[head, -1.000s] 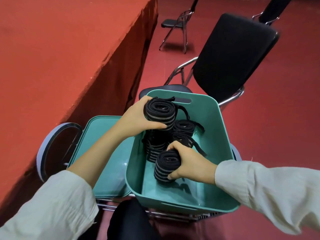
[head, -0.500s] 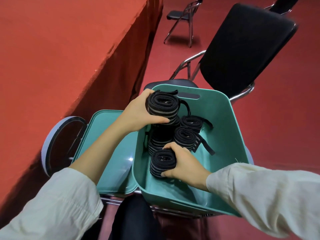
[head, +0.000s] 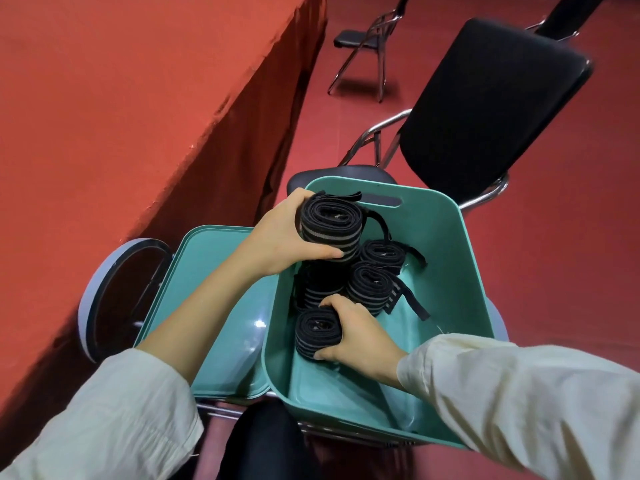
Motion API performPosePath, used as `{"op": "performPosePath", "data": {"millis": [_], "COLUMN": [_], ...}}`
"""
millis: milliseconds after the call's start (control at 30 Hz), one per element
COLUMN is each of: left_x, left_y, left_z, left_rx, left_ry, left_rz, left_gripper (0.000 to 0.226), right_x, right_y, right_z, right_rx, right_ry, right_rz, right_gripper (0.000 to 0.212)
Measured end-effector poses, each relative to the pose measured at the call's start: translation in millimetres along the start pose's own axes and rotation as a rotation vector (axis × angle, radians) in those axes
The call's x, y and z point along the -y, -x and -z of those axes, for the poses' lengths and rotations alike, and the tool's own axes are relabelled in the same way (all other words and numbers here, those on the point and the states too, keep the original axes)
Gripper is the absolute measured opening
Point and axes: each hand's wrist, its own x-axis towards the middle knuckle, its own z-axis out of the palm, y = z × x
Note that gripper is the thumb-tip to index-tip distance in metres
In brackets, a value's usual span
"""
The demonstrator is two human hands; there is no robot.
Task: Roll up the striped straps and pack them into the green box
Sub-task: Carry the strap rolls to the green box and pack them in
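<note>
**Packing step: two rolls in hand, gap to be found**

Inside the green box (head: 464,258), several striped straps already coiled. Upper roll (head: 329,225) at 11 o'clock of the box, gripped end-up by the left hand (head: 287,237), thumb across its side, raised above the stack. Near roll (head: 317,332) at 7 o'clock, clasped by the right hand (head: 356,336) and set low near the left wall. Between them, packed rolls (head: 369,284) standing on end, loose tails (head: 414,303) trailing toward 3 o'clock.

Judged as packing rather than rolling. Next, probably: lowering the upper roll into a gap, keeping the thumb on it until wedged, lest the coil spring open.

Bare box floor from 3 to 6 o'clock, so room there; left wall crowded. Support under the box mostly hidden, so pressing down best kept gentle.

Green lid (head: 214,289) just beside at 9 o'clock. Red counter (head: 121,98) beyond at 10 o'clock. Black chair (head: 485,109) at 1 o'clock, close behind the far rim.
</note>
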Motion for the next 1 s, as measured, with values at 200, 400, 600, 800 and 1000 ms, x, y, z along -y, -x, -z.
{"op": "performPosePath", "data": {"millis": [200,400,600,800,1000], "left_x": [1.4,5.4,7.6,7.8,6.6], "left_y": [0.1,1.0,2.0,-0.1,-0.5], "left_z": [1.7,8.0,9.2,5.8,6.9], "left_rx": [0.002,0.002,0.011,0.007,0.014], "left_ry": [-0.006,-0.023,-0.013,-0.019,-0.028], "left_rz": [0.001,0.007,0.002,-0.004,-0.005], "left_gripper": [0.066,0.066,0.065,0.066,0.067], "right_x": [-0.9,-2.2,-3.0,-3.1,0.4], "right_y": [-7.5,-12.1,-12.5,-14.3,-12.0], "right_z": [-7.7,-15.2,-15.8,-11.2,-8.2], "right_rx": [-0.024,-0.074,-0.088,-0.089,-0.058], "right_ry": [0.014,-0.169,-0.243,-0.253,-0.239], "right_rz": [0.014,-0.026,-0.036,-0.057,-0.094], "right_gripper": [0.067,0.067,0.059,0.066,0.060]}}
